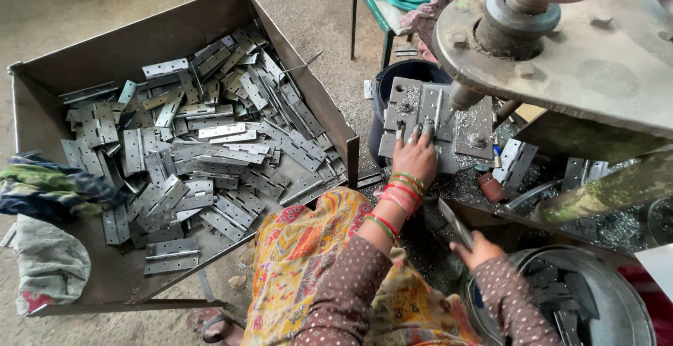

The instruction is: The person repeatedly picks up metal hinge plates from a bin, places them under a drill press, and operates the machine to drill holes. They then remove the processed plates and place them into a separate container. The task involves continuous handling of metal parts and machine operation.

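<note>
Our left hand presses a hinge flat on the press plate, fingers spread. Our right hand grips another hinge plate above the metal tub.

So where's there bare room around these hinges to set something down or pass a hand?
Bare metal shows along the big tray's far wall and its near corner below the hinge pile. The concrete floor past the tray is bare too. It is crowded around the press plate where the left hand rests.
</note>
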